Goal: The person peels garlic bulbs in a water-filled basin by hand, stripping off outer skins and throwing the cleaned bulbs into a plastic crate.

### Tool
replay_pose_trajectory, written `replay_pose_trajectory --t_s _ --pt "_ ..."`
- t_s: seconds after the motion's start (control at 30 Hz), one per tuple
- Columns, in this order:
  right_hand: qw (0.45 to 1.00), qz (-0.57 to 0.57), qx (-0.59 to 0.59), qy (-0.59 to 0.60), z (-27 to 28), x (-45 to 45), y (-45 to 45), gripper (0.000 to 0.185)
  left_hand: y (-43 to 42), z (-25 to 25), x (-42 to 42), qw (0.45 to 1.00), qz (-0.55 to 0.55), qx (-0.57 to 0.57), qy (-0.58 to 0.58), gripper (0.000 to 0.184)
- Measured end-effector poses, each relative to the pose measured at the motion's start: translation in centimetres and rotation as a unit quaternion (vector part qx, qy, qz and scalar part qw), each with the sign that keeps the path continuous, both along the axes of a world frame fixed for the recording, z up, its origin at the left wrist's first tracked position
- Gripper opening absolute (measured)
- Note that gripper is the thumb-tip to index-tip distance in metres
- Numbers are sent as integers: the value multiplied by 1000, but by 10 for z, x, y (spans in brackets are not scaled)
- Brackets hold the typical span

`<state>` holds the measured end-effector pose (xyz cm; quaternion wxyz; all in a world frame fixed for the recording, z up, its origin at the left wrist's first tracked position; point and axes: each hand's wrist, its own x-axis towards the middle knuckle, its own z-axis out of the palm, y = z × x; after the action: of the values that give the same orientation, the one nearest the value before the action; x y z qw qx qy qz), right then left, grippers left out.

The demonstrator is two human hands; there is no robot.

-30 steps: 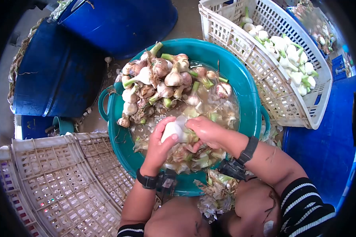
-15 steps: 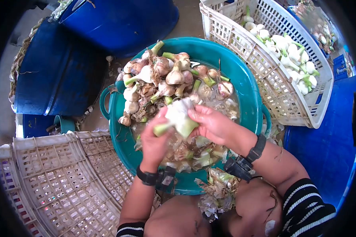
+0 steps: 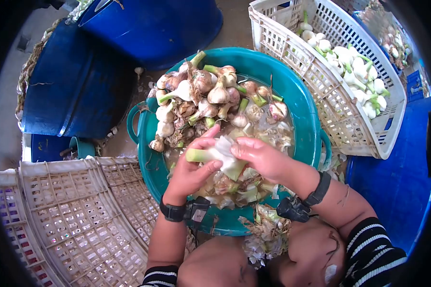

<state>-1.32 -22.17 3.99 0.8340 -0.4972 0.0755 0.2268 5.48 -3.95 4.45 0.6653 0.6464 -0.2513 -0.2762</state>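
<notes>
Over the green tub (image 3: pixel 299 91), a white garlic bulb (image 3: pixel 225 155) with a cut green stem is between my two hands. My left hand (image 3: pixel 194 165) has its fingers and thumb around the stem side, the stem pointing left across the palm. My right hand (image 3: pixel 256 155) pinches loose, papery skin on the bulb's right side. Behind the hands, unpeeled garlic bulbs (image 3: pixel 203 93) with purplish, dirty skins are heaped in the tub. Murky water (image 3: pixel 261 124) and peeled-off skins (image 3: pixel 230 184) lie below and around my hands.
A white crate (image 3: pixel 316 86) holding cleaned white garlic (image 3: pixel 354 67) stands at the right. An off-white crate (image 3: pixel 76 205) is at the lower left. Blue barrels (image 3: pixel 76 91) stand at the back left. Discarded skins (image 3: pixel 268 229) pile up between my knees and the tub.
Both hands have come slightly lower with the garlic. The bulb's stem now points left and shows clearly, and the left fingers have spread more. The whole view has shifted a little.
</notes>
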Motion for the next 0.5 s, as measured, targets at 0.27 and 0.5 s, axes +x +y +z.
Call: replay_pose_trajectory --t_s 0.27,0.5 --pt "645 268 -572 -429 -31 -29 -1 18 16 -22 6 850 299 -201 385 46" --pt "763 -55 -525 -373 1 18 12 15 0 -26 -11 948 315 33 9 26"
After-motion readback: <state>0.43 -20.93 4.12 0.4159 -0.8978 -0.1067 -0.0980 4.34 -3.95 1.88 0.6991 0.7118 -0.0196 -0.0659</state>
